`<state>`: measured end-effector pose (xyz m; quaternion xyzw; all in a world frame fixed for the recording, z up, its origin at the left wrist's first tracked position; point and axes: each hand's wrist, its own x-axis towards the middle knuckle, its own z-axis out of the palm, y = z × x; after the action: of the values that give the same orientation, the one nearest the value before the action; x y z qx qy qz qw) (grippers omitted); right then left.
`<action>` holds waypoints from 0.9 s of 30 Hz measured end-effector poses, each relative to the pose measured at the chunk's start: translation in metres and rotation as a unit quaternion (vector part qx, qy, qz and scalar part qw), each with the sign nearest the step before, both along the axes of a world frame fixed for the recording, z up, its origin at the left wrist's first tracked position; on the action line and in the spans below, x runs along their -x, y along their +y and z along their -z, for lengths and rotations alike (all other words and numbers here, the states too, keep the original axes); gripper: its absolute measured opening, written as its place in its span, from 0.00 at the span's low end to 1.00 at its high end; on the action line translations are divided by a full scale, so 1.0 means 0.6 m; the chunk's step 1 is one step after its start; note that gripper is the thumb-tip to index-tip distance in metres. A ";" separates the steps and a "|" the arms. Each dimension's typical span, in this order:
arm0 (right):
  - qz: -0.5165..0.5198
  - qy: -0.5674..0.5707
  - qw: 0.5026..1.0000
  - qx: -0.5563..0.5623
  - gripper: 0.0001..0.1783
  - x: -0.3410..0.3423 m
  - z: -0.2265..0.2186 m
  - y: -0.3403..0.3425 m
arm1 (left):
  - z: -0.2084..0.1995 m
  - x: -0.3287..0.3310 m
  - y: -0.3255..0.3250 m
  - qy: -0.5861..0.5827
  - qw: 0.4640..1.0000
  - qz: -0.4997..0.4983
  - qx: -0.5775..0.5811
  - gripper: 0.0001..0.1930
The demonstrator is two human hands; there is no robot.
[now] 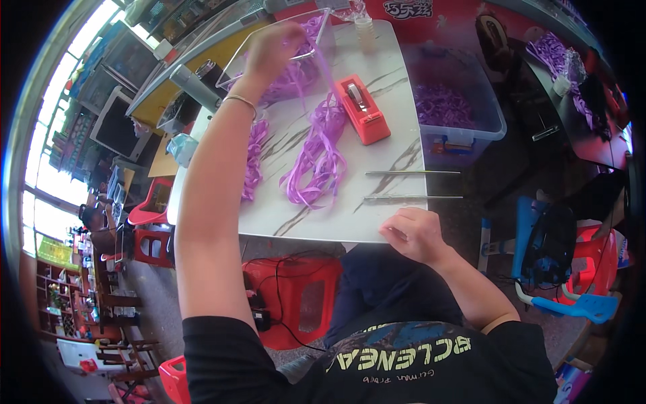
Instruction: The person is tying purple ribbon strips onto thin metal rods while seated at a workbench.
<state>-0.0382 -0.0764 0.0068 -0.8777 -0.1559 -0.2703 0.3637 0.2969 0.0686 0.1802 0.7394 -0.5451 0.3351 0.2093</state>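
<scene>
My left hand (274, 52) reaches over a clear plastic bin (229, 73) at the far end of the table. Motion blurs its fingers, so their grip cannot be told. Purple ribbons (291, 82) fill the bin, and one strand runs from beside the hand toward a looped purple ribbon bundle (315, 158) mid-table. Another purple bundle (253, 161) lies partly behind my left forearm. At the near right corner, my right hand (414, 234) rests with fingers curled in and nothing visible in them. Just beyond it, two thin metal rods (410, 173) stick out past the table's right edge.
A red tape dispenser (365, 111) sits right of the looped bundle. Stacked cups (364, 34) stand at the far edge. Right of the table is a translucent tub (481, 128) of purple ribbon. A red stool (296, 296) with black cables stands beneath the near edge.
</scene>
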 end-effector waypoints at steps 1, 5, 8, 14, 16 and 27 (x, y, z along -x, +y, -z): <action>0.001 0.002 1.000 0.005 0.05 0.000 0.000 0.000 | -0.015 -0.001 -0.001 0.000 1.000 0.001 0.000 0.08; -0.004 -0.035 0.999 -0.027 0.04 -0.003 0.002 0.005 | -0.042 0.002 0.019 0.197 0.975 0.002 0.101 0.05; 0.007 -0.002 1.000 0.003 0.06 -0.003 -0.001 -0.002 | -0.059 0.015 0.015 -0.013 0.995 -0.033 -0.092 0.08; -0.003 -0.008 1.000 -0.010 0.05 -0.002 -0.004 0.002 | -0.139 0.046 -0.002 0.250 0.939 0.046 0.231 0.05; -0.072 0.127 0.988 -0.058 0.04 0.003 -0.028 0.005 | -0.157 0.049 0.007 0.090 0.993 -0.002 0.073 0.05; -0.148 0.094 0.984 0.024 0.13 -0.180 -0.121 0.023 | -0.252 0.149 0.027 0.116 0.990 0.036 0.074 0.09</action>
<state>0.0697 -0.0626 0.0792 -0.8750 -0.2557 -0.1254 0.3916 0.2078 0.0848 0.3316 0.7356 -0.5172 0.2789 0.3372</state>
